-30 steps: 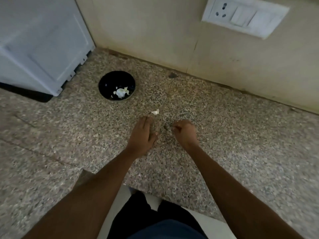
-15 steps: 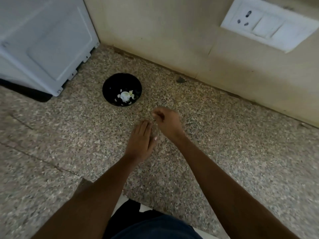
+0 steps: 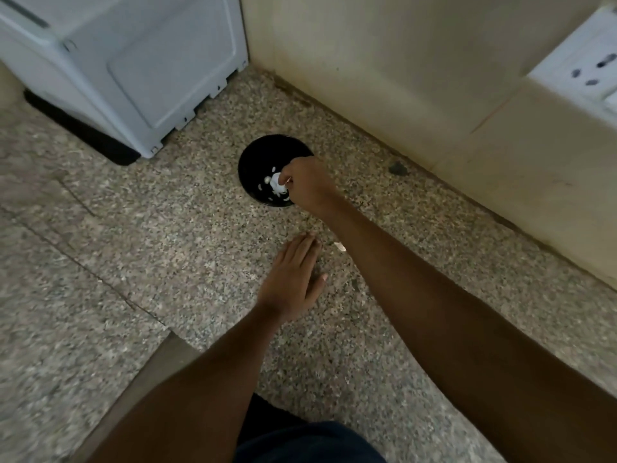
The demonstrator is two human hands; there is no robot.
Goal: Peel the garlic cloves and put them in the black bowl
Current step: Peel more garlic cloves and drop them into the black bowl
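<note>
Head view: speckled granite tabletop, rough-grained, meeting a cream wall. Round black bowl near the wall, glossy, holding pale garlic bits. Right hand over the bowl's right rim, fingers curled; pinching a clove or not, cannot tell. Left hand flat on the tabletop, grip spread, fingers straight. Small white scrap beside the right forearm. White boxy appliance far left; white socket plate on the wall.
</note>
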